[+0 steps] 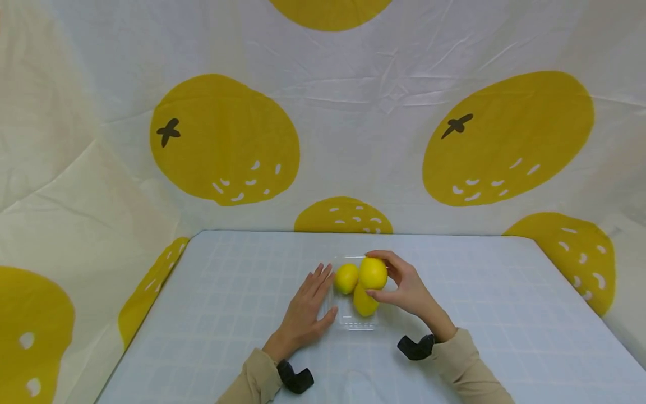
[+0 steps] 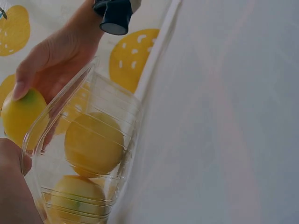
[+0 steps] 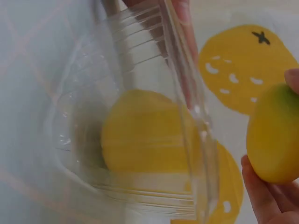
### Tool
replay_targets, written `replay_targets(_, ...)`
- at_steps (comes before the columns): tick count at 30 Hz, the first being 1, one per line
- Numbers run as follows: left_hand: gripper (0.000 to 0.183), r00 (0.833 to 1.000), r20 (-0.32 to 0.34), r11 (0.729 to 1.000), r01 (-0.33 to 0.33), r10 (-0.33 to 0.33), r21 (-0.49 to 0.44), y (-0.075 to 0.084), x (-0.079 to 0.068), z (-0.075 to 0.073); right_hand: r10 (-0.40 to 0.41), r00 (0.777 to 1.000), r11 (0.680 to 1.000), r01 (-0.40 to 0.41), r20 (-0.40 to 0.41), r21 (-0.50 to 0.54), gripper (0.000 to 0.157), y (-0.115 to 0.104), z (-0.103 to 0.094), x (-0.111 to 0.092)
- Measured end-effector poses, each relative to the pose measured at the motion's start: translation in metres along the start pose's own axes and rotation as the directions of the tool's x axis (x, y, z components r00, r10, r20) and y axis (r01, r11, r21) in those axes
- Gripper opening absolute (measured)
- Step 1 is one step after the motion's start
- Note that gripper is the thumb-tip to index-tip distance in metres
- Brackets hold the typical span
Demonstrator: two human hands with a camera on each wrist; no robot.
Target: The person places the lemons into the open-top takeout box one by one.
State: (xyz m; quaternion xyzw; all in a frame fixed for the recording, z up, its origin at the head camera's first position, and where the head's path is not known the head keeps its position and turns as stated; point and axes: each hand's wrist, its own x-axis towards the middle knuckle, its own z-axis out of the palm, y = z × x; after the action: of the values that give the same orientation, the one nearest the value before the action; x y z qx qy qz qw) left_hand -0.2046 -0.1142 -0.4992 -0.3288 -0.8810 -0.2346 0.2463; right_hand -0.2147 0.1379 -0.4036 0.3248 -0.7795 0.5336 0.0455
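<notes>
In the head view a clear plastic box [image 1: 353, 325] stands on the table with two lemons inside: one at its left [image 1: 346, 279], another [image 1: 365, 306] nearer its front. My right hand [image 1: 411, 286] grips a third lemon [image 1: 373, 273] between thumb and fingers, raised above the box. That lemon [image 3: 273, 140] shows a greenish end under the fingertips in the right wrist view. Along the box's left side lies my left hand [image 1: 309, 308], fingers straight and thumb apart. The left wrist view shows both boxed lemons [image 2: 93, 144] through the clear wall.
A pale checked cloth covers the table [image 1: 227, 292]. Behind and to the left hangs a white curtain [image 1: 353, 129] printed with large yellow fruit. Each wrist wears a black camera mount [image 1: 295, 379].
</notes>
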Motion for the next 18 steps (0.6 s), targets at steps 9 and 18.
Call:
replay_targets(9,0.065,1.0,-0.004,1.0,-0.005,0.005,0.009,-0.001,-0.001,0.003,-0.135,0.975,0.99,0.139,0.176,-0.009,0.07,0.027,0.019,-0.006)
replay_targets(18,0.064,1.0,-0.024,1.0,-0.007,0.007,0.003,-0.002,-0.001,0.004,-0.241,0.923,0.945,0.294,0.299,-0.146,0.072,0.041,0.03,-0.007)
